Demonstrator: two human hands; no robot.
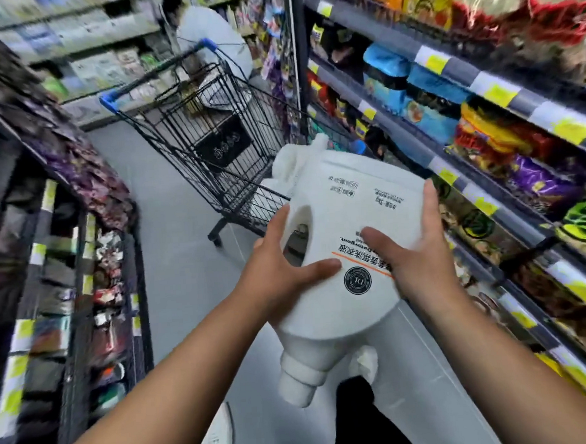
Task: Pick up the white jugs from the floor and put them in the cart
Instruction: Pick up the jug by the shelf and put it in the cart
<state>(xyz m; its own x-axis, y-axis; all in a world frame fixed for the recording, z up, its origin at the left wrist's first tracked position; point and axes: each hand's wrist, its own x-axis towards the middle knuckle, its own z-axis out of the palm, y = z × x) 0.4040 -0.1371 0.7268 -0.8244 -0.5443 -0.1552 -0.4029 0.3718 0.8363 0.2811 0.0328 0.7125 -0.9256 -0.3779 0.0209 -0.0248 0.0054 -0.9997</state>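
Observation:
Both my hands hold a large white jug (346, 215) in the air, cap end pointing down toward me, label facing up. My left hand (281, 274) grips its handle side. My right hand (413, 248) clasps the right side with the thumb across the label. The black wire cart (196, 124) with blue handle ends stands ahead and to the left of the jug. Another white jug (294, 160) shows at the cart's near corner, partly hidden behind the held one. A further white jug (428, 385) lies on the floor below my arms.
Stocked shelves (484, 114) run close along the right, and another shelf unit (67, 256) lines the left. A person in a light top (211, 34) crouches beyond the cart. Grey floor (166, 195) lies between the shelves. A white object (219, 439) sits at the bottom edge.

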